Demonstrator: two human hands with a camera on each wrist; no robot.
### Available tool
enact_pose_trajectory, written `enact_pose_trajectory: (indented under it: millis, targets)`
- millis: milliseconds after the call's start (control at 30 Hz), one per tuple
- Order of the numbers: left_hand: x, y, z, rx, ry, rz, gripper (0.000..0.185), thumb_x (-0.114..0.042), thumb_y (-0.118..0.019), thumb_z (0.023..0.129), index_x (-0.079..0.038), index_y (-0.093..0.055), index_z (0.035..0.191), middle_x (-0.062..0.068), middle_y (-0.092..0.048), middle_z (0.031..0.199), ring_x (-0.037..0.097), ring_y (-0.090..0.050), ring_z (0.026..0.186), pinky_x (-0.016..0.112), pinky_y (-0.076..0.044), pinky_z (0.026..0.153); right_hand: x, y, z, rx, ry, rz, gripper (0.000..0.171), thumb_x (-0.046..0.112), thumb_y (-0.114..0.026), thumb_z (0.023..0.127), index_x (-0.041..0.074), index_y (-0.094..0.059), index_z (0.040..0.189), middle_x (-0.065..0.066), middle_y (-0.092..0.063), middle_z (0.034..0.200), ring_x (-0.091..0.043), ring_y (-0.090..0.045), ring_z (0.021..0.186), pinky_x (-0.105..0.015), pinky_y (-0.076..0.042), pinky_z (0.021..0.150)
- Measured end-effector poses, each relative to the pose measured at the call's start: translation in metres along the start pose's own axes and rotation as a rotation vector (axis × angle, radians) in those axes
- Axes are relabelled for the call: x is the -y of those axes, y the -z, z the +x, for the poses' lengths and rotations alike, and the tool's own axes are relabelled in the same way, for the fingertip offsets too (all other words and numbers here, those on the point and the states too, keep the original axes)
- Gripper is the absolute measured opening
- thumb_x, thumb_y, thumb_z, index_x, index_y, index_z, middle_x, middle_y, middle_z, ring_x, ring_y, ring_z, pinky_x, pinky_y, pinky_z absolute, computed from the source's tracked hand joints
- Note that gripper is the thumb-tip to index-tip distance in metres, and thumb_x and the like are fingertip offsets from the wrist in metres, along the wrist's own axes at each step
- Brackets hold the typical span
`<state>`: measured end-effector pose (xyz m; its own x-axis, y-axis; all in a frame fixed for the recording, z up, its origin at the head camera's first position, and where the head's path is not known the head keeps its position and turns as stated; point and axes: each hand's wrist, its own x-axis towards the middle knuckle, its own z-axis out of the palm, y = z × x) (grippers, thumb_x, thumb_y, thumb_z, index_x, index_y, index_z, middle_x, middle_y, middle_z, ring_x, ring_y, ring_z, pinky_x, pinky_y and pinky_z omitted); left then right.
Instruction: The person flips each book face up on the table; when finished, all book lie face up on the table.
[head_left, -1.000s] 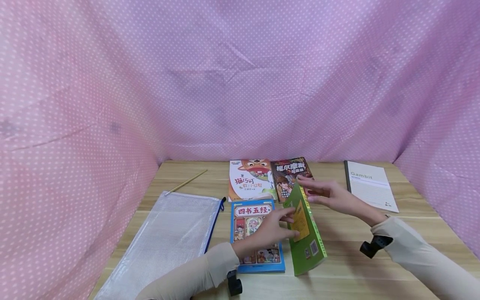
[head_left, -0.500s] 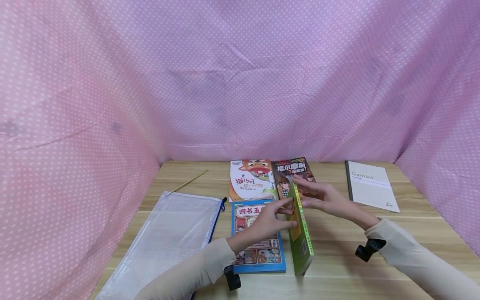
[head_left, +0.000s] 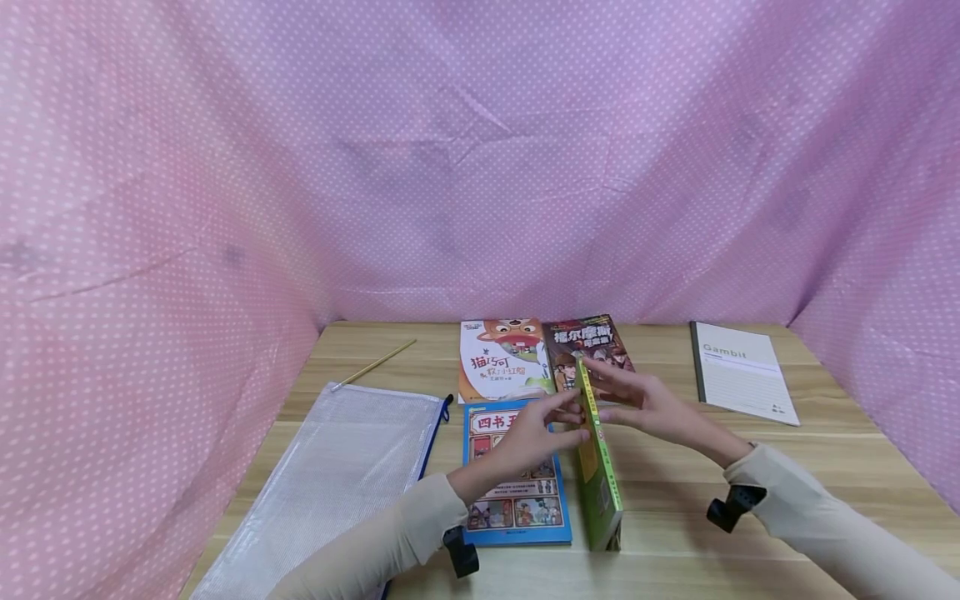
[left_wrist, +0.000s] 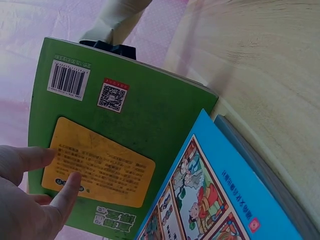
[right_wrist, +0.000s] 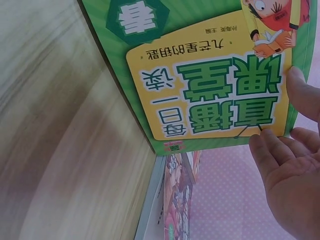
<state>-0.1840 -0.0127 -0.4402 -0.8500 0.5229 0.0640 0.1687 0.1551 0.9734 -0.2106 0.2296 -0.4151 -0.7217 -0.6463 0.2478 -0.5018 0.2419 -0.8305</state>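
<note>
A green book (head_left: 597, 467) stands on its edge on the wooden table (head_left: 750, 517), just right of a blue book (head_left: 513, 475) lying flat. The left hand (head_left: 536, 433) presses straight fingers against its back cover, and the right hand (head_left: 645, 400) lays flat fingers on its front cover from the other side.

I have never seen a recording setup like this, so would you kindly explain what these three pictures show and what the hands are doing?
No machine here: a person works bare-handed, wearing three cameras. The wide picture comes from the head; the two close-ups come from the wrists. The left hand and right hand stand a green book on its edge between flat fingers, one on each cover. The left wrist view shows its back cover with a barcode, the right its front. On the wooden table lie a blue book, two more books behind, a Gambit notebook, a mesh zip pouch and a thin stick.
</note>
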Motion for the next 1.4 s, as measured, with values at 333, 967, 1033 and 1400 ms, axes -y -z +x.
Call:
enact_pose_trajectory:
  millis: [333, 967, 1033, 1400]
  targets:
    - [0.003, 0.008, -0.002, 0.026, -0.016, -0.06, 0.053, -0.024, -0.063, 0.102, -0.015, -0.048, 0.152, 0.008, -0.059, 0.133, 0.017, -0.063, 0.119, 0.022, -0.057, 0.094, -0.004, -0.008, 0.0, -0.001, -0.008, -0.031, 0.075, 0.005, -0.07, 0.094, 0.0, -0.032, 0.158, -0.028, -0.033, 0.16, 0.005, -0.049, 0.133, -0.028, -0.05, 0.108]
    - [0.001, 0.022, -0.004, -0.008, 0.069, -0.209, 0.055, -0.02, -0.065, 0.101, -0.015, -0.048, 0.152, 0.01, -0.062, 0.128, 0.021, -0.069, 0.109, 0.036, -0.061, 0.094, -0.017, -0.026, -0.005, 0.018, -0.075, -0.042, 0.075, 0.015, -0.074, 0.093, 0.004, -0.037, 0.157, -0.024, -0.04, 0.158, 0.004, -0.05, 0.132, -0.045, -0.05, 0.107]
    - [0.001, 0.023, -0.004, -0.016, 0.071, -0.219, 0.055, -0.019, -0.066, 0.1, -0.014, -0.048, 0.152, 0.011, -0.064, 0.125, 0.02, -0.07, 0.105, 0.036, -0.061, 0.093, -0.019, -0.028, -0.005, 0.027, -0.071, -0.038, 0.074, 0.015, -0.074, 0.093, 0.002, -0.038, 0.156, -0.026, -0.039, 0.158, -0.001, -0.052, 0.133, -0.045, -0.05, 0.106]
    - [0.005, 0.036, -0.009, -0.012, 0.066, -0.235, 0.053, -0.018, -0.063, 0.102, -0.011, -0.047, 0.152, 0.016, -0.065, 0.125, 0.027, -0.07, 0.106, 0.042, -0.059, 0.098, -0.024, -0.037, -0.006, 0.076, -0.129, -0.07, 0.073, 0.021, -0.074, 0.093, 0.009, -0.04, 0.156, -0.022, -0.038, 0.16, -0.043, -0.047, 0.14, -0.049, -0.049, 0.108]
